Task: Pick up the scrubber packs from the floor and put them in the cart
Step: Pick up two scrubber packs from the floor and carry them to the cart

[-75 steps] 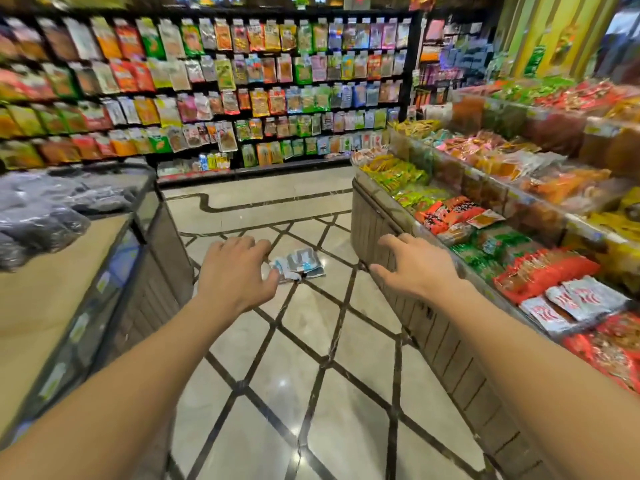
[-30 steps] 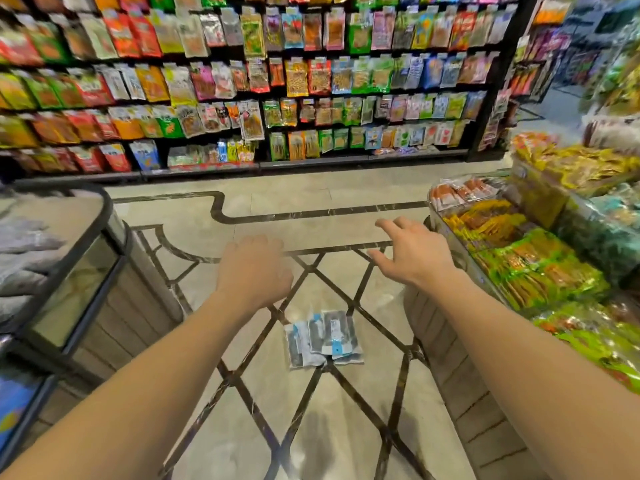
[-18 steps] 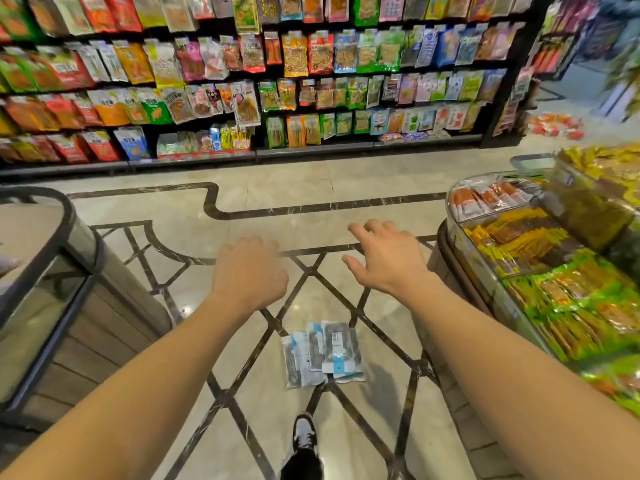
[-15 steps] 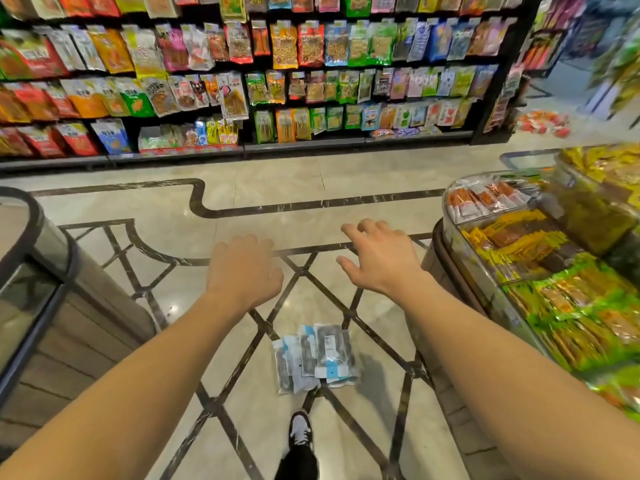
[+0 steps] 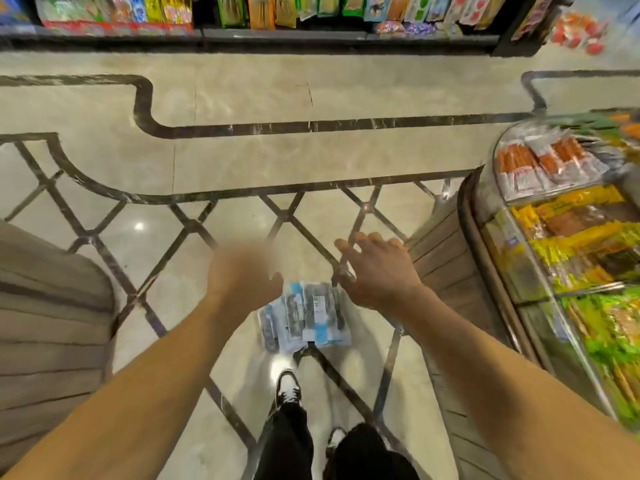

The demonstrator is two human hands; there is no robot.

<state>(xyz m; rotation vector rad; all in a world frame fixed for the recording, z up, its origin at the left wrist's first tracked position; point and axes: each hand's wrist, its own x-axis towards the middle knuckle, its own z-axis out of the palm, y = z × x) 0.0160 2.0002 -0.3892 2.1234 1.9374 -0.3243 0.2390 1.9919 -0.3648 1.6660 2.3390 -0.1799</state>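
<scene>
Floor (image 5: 242, 161) first: scrubber packs (image 5: 304, 317) lie fanned in a small pile just ahead of the shoes (image 5: 289, 389), below and between both hands. Best approach imo: crouch, slide fingers under the whole stack, lift as one. Right hand (image 5: 377, 271) spread, empty. Left hand (image 5: 244, 271) too blurred, can't tell its state. Cart not in view (pack count unclear, they overlap).

The left hand (image 5: 242, 271) is smeared by motion blur, so its fingers cannot be made out. The far left corner of the scrubber packs (image 5: 306, 318) is covered by it. The far shelf (image 5: 277, 32) is cut off by the top edge, and print on the packs is too small to be read.
</scene>
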